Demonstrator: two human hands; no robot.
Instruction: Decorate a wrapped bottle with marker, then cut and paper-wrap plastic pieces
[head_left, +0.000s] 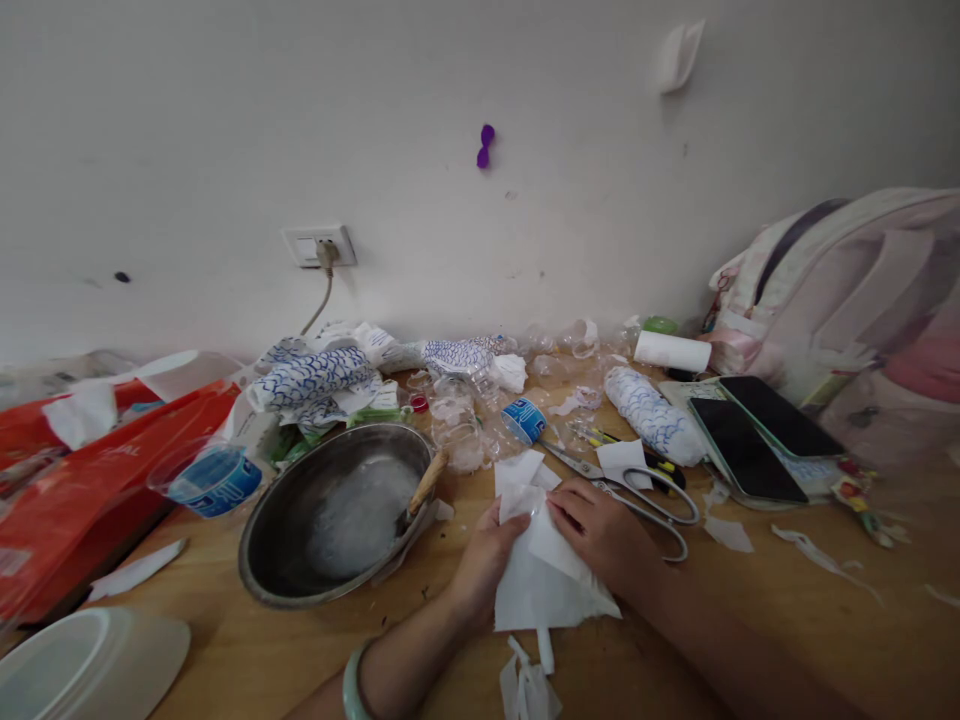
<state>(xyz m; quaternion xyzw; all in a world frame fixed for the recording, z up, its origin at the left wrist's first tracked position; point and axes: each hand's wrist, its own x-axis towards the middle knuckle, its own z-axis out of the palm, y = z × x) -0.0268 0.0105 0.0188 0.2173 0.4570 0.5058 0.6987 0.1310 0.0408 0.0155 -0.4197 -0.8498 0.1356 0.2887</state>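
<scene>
Thin white paper (525,592) lies low over the table in front of me, several layers overlapping. My left hand (480,562) grips its left edge, the thumb pressed on top. On the other side my right hand (600,530) has its bent fingertips closed on the paper's upper part. Just beyond the right hand lie grey-handled scissors (667,515), their blades pointing away to the left. A metal bowl (255,560) of cloudy whitish liquid stands left of my left hand, with a wooden-handled brush (427,482) leaning on its rim.
Blue-scaled paper shapes (319,380) lie near the wall, and another wrapped roll (652,415) is at right. Clear plastic pieces (457,430) are clustered behind the paper. Two phones (746,450) and a pink backpack (840,270) are right; a red bag (97,490) is left.
</scene>
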